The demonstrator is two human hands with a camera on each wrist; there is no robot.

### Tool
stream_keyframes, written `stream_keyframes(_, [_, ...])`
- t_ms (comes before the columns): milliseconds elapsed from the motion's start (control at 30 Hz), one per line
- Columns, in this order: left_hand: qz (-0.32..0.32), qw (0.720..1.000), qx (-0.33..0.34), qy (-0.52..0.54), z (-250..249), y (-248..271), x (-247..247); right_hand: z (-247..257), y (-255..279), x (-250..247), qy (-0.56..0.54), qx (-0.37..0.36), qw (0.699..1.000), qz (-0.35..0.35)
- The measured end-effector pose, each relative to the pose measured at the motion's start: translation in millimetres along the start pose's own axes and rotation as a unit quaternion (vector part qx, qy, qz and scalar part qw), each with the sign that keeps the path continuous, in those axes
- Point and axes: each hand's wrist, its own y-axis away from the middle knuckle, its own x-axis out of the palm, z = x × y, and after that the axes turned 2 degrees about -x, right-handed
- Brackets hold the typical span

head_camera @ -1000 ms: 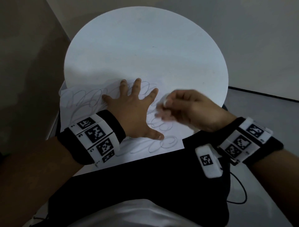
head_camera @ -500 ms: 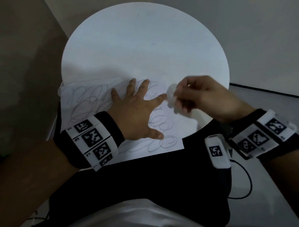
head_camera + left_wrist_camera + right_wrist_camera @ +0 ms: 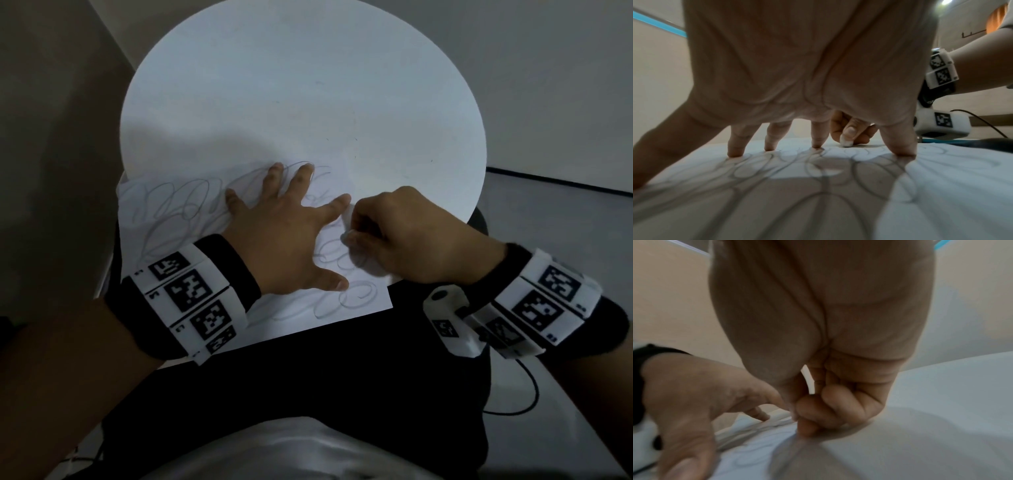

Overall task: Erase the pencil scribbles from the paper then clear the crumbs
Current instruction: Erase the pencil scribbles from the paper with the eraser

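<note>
R hand (image 3: 394, 236) is curled tight, thumb and fingertips pinched together low on the paper (image 3: 342, 308). Prob an eraser in there, but the fingers hide it; can't tell from any view. Wrist is raised, knuckles up, tips pointing down, so pressure goes straight into the sheet: a rubbing pose, judged from the blur in the right wrist view.

L hand (image 3: 284, 240) lies at about 9 o'clock from the R, just beside it, index tip nearly touching the R knuckles. Fingers are splayed wide and straight, all five tips pressed down and palm arched off the sheet (left wrist view). It grips nothing; it pins the paper so rubbing won't drag or crumple it.

Pencil scribbles (image 3: 178, 212) run in loops under and around both hands, from 9 o'clock out to 5 o'clock near the sheet's corner. Most look intact, so erasing is at an early stage, I'd say. No crumbs visible.

Paper sits at the 6 o'clock edge of the round white table (image 3: 308, 85), near corner overhanging the lap.
</note>
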Motion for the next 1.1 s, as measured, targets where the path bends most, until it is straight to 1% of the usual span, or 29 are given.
stream_keyframes(100, [-0.002,1.000,-0.003,0.002,-1.3,-0.4,-0.3,-0.9,-2.2,-0.3,0.006,0.002,1.000,-0.015])
stream_keyframes(200, [-0.006,1.000,0.001,-0.002,-0.9,-0.9,-0.1,8.7,-0.3,8.6,-0.006,-0.040,0.999,0.003])
stream_keyframes(333, [-0.004,1.000,-0.004,0.002,-0.7,-1.9,0.5,0.6,-6.3,1.6,-0.008,-0.003,1.000,-0.029])
stream_keyframes(467, [-0.007,1.000,-0.001,0.000,-0.4,-1.3,0.7,5.4,-3.4,7.1,-0.033,-0.029,0.999,0.009])
stream_keyframes(600, [-0.011,1.000,-0.006,0.002,-0.8,-2.0,0.9,1.1,-5.0,2.8,-0.005,-0.008,1.000,-0.029])
stream_keyframes(700, [-0.013,1.000,-0.003,0.006,-0.4,-1.9,1.7,10.0,-1.9,11.1,-0.016,-0.051,0.999,-0.007])
stream_keyframes(733, [-0.014,1.000,-0.003,0.006,-0.4,-1.9,1.3,9.8,-2.4,10.3,-0.014,-0.048,0.999,-0.004])
stream_keyframes(833, [-0.011,1.000,-0.007,0.006,-0.8,-2.6,0.6,1.6,-5.1,1.3,0.008,-0.004,1.000,-0.028])
stream_keyframes(867, [-0.011,1.000,-0.008,0.006,-0.4,-2.8,0.8,1.6,-4.7,2.0,0.013,-0.007,1.000,-0.027])
stream_keyframes(967, [-0.012,1.000,-0.007,0.008,-0.7,-2.4,1.3,8.2,0.3,6.3,0.003,-0.034,0.999,0.004])
stream_keyframes(1100, [-0.008,1.000,-0.013,0.015,-1.3,-2.1,1.0,-2.5,-1.7,-3.3,0.021,0.012,0.999,-0.025])
